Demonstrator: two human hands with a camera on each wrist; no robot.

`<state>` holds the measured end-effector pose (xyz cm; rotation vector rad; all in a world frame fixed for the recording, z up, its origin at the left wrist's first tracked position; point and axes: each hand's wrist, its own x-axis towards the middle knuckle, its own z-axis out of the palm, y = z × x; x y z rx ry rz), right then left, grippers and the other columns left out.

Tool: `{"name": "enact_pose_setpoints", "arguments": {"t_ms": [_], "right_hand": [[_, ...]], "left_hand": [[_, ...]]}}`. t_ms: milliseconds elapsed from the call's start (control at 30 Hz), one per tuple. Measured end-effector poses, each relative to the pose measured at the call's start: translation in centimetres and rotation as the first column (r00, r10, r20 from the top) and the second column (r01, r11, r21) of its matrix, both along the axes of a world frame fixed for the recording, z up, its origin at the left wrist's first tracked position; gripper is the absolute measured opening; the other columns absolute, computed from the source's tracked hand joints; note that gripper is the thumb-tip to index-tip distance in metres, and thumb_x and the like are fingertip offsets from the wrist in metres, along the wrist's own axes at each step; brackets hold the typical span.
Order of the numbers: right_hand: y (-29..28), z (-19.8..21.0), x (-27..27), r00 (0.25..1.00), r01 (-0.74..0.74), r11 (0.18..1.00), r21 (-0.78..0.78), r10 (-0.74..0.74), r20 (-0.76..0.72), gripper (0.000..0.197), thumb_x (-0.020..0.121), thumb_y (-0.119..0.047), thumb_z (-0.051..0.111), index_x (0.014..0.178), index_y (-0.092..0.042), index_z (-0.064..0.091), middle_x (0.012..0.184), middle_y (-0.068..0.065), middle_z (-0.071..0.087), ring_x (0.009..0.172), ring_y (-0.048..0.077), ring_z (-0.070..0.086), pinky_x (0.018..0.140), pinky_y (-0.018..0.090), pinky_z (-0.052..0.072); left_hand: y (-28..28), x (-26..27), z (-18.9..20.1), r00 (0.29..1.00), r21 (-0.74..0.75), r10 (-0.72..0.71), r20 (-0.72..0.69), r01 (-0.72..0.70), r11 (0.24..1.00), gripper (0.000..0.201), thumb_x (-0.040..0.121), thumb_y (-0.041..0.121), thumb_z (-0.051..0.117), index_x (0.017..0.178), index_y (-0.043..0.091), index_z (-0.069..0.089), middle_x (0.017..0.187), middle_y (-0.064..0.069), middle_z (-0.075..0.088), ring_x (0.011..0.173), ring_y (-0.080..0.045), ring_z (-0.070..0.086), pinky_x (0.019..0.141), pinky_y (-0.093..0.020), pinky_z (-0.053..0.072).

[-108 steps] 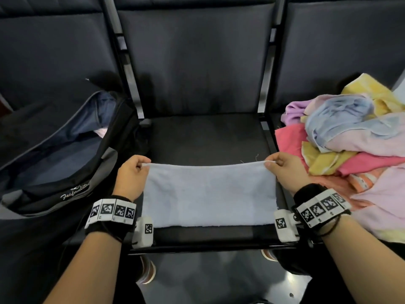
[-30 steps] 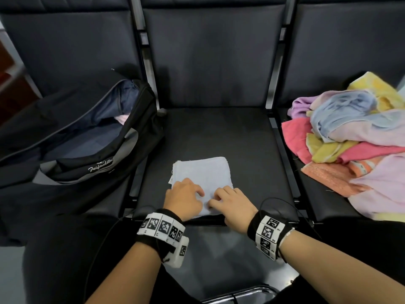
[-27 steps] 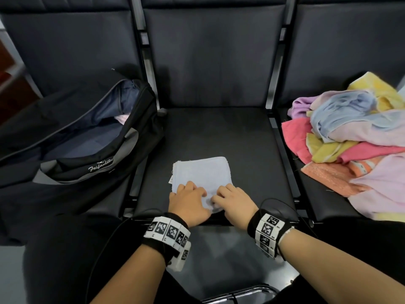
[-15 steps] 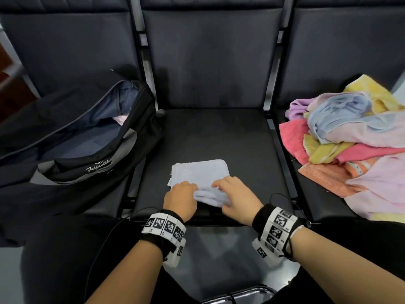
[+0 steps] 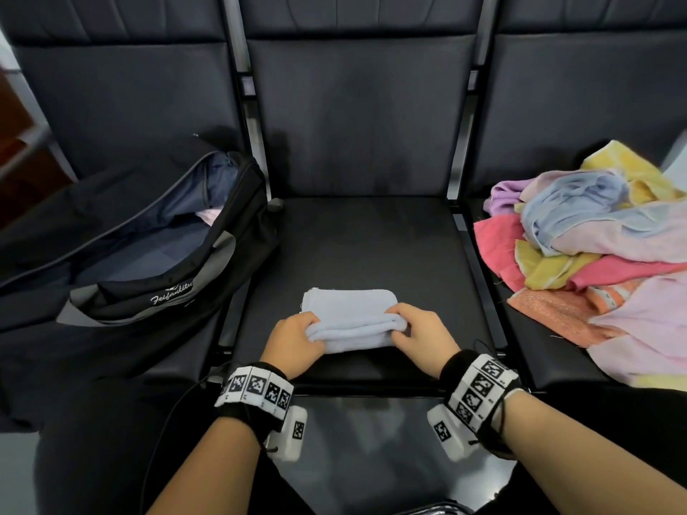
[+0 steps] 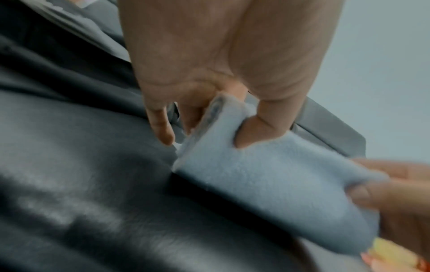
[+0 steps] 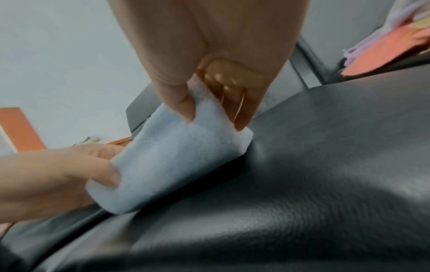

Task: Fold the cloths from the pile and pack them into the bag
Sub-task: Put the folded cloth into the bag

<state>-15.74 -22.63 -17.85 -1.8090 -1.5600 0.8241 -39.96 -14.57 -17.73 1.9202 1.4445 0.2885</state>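
While pinching both near corners of the light blue cloth (image 5: 349, 321): left hand (image 5: 293, 341) and right hand (image 5: 423, 338) clamped on it, thumbs under, fingers (image 6: 263, 132) over, near edge lifted off the middle seat (image 5: 371, 247) mid-fold. Judged one fold short of done for this piece; not yet packed. Further out, left: black bag (image 5: 148, 254) unzipped, something pale pink inside, likely packed earlier cloths. Right seat: pile (image 5: 594, 254) sizeable, pink, yellow, lilac, blue, so most of the job left. Beyond: dark padded seat backs, metal frame between.
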Motion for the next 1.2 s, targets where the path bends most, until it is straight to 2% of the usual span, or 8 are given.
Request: {"name": "enact_pose_setpoints", "arguments": {"t_ms": [100, 200, 333, 533, 667, 767, 1033, 1200], "right_hand": [[-0.1, -0.2, 1.2, 0.992, 0.091, 0.996, 0.016, -0.089, -0.084, 0.014, 0.088, -0.016, 0.062, 0.095, -0.028, 0.065, 0.084, -0.01, 0.068, 0.076, 0.001, 0.059, 0.068, 0.013, 0.044], [-0.1, -0.7, 1.9, 0.974, 0.152, 0.988, -0.024, -0.154, -0.164, 0.013, 0.089, -0.015, 0.063, 0.094, -0.026, 0.065, 0.087, -0.007, 0.068, 0.082, 0.007, 0.061, 0.074, 0.023, 0.048], [0.3, -1.1, 2.3, 0.96, 0.195, 0.978, -0.074, -0.205, -0.188, 0.01, 0.088, -0.016, 0.064, 0.098, -0.019, 0.065, 0.093, 0.0, 0.07, 0.091, 0.02, 0.064, 0.082, 0.037, 0.052], [1.8, -2.8, 2.4, 0.934, 0.302, 0.94, -0.161, -0.325, -0.146, 0.026, 0.086, -0.02, 0.067, 0.11, -0.022, 0.06, 0.097, -0.009, 0.064, 0.094, 0.015, 0.061, 0.078, 0.024, 0.041], [2.2, -3.8, 2.7, 0.949, 0.274, 0.93, -0.243, -0.302, -0.086, 0.05, 0.088, -0.028, 0.067, 0.135, -0.024, 0.051, 0.091, -0.015, 0.052, 0.094, 0.014, 0.054, 0.083, 0.023, 0.037], [2.4, -3.5, 3.1, 0.976, 0.177, 0.934, -0.309, -0.206, -0.064, 0.055, 0.09, -0.031, 0.063, 0.142, -0.029, 0.047, 0.118, -0.008, 0.058, 0.113, 0.015, 0.055, 0.095, 0.024, 0.039], [2.7, -2.6, 2.6, 0.996, 0.066, 0.928, -0.367, -0.081, -0.024, 0.018, 0.091, -0.028, 0.062, 0.104, -0.016, 0.06, 0.101, 0.002, 0.065, 0.096, 0.019, 0.061, 0.078, 0.03, 0.045], [1.8, -1.8, 2.3, 0.986, 0.084, 0.945, -0.316, -0.125, -0.11, 0.009, 0.087, -0.02, 0.066, 0.088, -0.015, 0.059, 0.086, 0.0, 0.06, 0.082, 0.016, 0.056, 0.075, 0.031, 0.043]], "left_hand": [[0.6, -0.2, 0.2, 0.977, -0.126, 0.114, 0.182, -0.091, 0.988, 0.011, 0.069, 0.012, 0.066, 0.08, 0.011, 0.066, 0.071, -0.002, 0.063, 0.065, -0.014, 0.052, 0.062, -0.028, 0.043], [0.9, -0.3, 0.1, 0.955, -0.177, 0.142, 0.259, -0.098, 0.979, 0.012, 0.076, 0.011, 0.069, 0.086, 0.006, 0.068, 0.083, -0.019, 0.069, 0.072, -0.018, 0.056, 0.069, -0.032, 0.045], [1.1, 0.0, -0.9, 0.953, -0.148, 0.159, 0.257, -0.123, 0.981, 0.007, 0.086, 0.015, 0.07, 0.089, 0.009, 0.068, 0.082, -0.015, 0.068, 0.071, -0.015, 0.056, 0.069, -0.031, 0.045], [1.4, 0.9, -2.0, 0.95, -0.104, 0.216, 0.227, -0.197, 0.975, 0.01, 0.091, 0.024, 0.068, 0.092, 0.015, 0.068, 0.087, -0.007, 0.071, 0.082, -0.022, 0.065, 0.075, -0.035, 0.051], [1.3, 1.2, -2.7, 0.948, -0.059, 0.257, 0.19, -0.25, 0.966, 0.013, 0.092, 0.028, 0.066, 0.087, 0.017, 0.067, 0.079, -0.004, 0.068, 0.077, -0.019, 0.061, 0.065, -0.023, 0.045], [1.3, 1.5, -3.2, 0.953, -0.027, 0.265, 0.143, -0.264, 0.964, 0.015, 0.094, 0.029, 0.063, 0.085, 0.016, 0.064, 0.071, 0.001, 0.061, 0.071, -0.015, 0.055, 0.061, -0.022, 0.041], [1.3, 1.3, -3.8, 0.96, -0.022, 0.279, 0.033, -0.278, 0.96, 0.016, 0.095, 0.036, 0.059, 0.086, 0.023, 0.059, 0.077, 0.004, 0.063, 0.072, -0.01, 0.056, 0.057, -0.023, 0.038], [0.9, 1.0, -3.0, 0.934, -0.073, 0.355, 0.024, -0.353, 0.933, 0.023, 0.089, 0.039, 0.067, 0.091, 0.02, 0.055, 0.084, 0.001, 0.065, 0.079, -0.019, 0.062, 0.069, -0.029, 0.049]]}}
